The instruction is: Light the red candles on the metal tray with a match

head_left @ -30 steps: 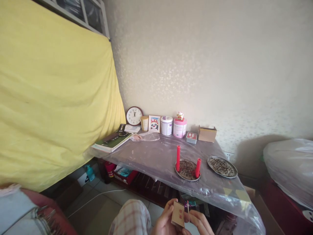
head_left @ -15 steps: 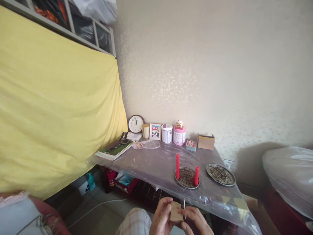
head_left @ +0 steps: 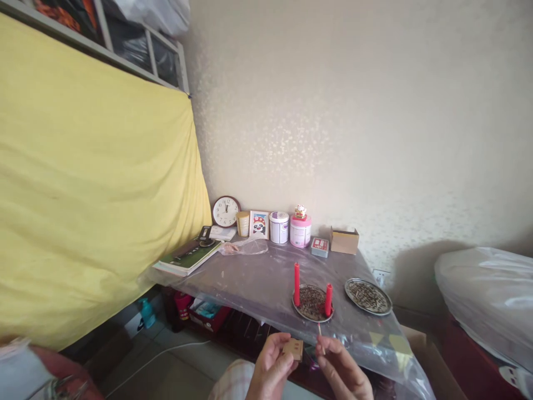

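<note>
Red candles point(head_left: 296, 276), two; left hand point(head_left: 270, 369) grips matchbox point(head_left: 293, 349), right hand point(head_left: 343, 372) pinches match point(head_left: 320, 336).

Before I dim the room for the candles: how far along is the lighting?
Done: two red candles stand on a round tray. In hand: left hand holds a matchbox, right hand a match showing no flame. Left: both wicks are unlit.

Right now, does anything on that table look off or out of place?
Two red candles stand on one plate: the left candle is clearly taller than the right candle. The plastic sheet over the table is wrinkled and sags off the near corner. Nothing looks spilled.
</note>
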`<state>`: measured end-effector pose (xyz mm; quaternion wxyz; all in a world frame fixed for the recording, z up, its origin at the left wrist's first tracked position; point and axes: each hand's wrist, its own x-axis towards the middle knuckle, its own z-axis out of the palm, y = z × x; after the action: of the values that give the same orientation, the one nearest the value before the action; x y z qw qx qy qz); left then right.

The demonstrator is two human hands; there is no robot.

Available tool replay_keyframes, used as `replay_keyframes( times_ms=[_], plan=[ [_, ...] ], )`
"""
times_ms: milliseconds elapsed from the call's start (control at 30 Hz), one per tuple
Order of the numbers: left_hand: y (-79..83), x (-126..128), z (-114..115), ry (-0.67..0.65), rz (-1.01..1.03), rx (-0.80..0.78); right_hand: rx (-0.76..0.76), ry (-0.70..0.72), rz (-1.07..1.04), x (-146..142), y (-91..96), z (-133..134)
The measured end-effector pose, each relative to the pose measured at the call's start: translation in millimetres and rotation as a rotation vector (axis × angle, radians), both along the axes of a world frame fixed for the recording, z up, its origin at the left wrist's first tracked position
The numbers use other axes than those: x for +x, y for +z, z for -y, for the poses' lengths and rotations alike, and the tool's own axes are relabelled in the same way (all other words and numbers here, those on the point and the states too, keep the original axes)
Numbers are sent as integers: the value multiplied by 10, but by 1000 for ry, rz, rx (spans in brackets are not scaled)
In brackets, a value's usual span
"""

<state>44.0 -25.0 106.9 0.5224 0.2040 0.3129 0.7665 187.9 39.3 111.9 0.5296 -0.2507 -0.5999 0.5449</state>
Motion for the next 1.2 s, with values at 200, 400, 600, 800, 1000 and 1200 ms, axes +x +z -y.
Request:
replay_keyframes(
  times_ms=[200, 400, 600, 800, 1000, 1200],
  plan=[
    [183, -5, 32, -121, 91, -66, 30, -196, 20, 170, 170, -163],
    [385, 65, 80, -115, 13, -49, 205, -324, 36, 98, 359, -97],
    [422, 45, 35, -133, 0, -21, 494, -375, 205, -1, 374, -23],
    [494, 69, 25, -130, -39, 18, 759, -401, 282, -113, 453, 63],
    [491, 68, 26, -131, -80, 26, 777, -383, 313, -115, 415, 54],
    [412, 66, -13, -106, -62, 22, 758, -383, 332, -101, 374, 36]
  ],
)
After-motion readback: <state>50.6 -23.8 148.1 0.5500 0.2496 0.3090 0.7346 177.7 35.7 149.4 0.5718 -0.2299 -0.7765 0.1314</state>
